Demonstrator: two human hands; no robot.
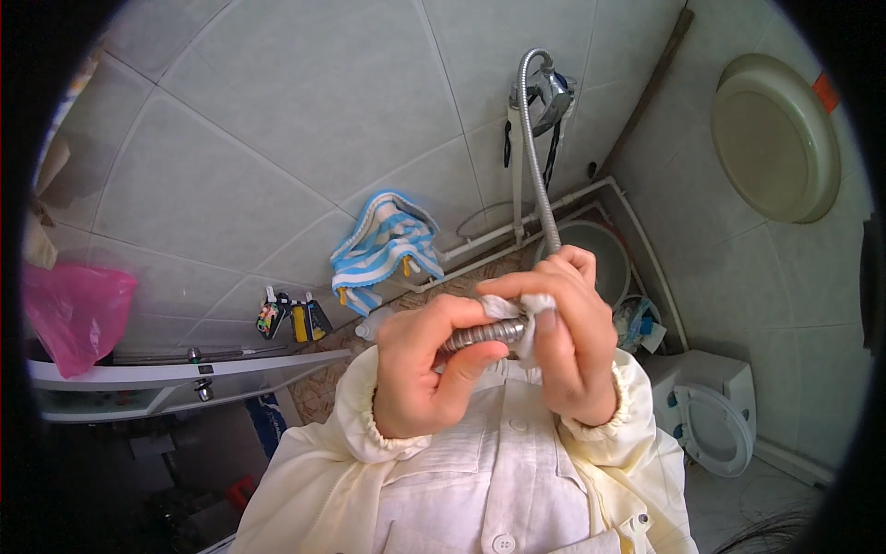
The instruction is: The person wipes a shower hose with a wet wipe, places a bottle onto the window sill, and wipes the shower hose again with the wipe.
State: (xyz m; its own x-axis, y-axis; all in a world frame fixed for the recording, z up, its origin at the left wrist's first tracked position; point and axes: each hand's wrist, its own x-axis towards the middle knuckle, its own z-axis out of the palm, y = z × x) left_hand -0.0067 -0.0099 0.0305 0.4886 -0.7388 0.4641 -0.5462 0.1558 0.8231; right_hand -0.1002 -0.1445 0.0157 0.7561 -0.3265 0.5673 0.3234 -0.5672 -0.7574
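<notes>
This is a bathroom, shown by its grey tiled wall (pixel 286 102), chrome mixer tap (pixel 551 100) with flexible metal hose (pixel 535 175), white toilet (pixel 715 427) near the right-hand wall's (pixel 738 291) lower edge, and tub (pixel 607 263) in the corner.

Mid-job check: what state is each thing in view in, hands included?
Left hand: gripping the metal hose.
Right hand: pinching the white cloth.
Metal hose: bent, gripped.
White cloth: bunched against the hose.
Faucet: wall-mounted; on or off unclear.
Striped towel: hanging in folds.
Pink bag: wrinkled.
Beige basin: against the wall.
Toilet: lid position unclear.
</notes>
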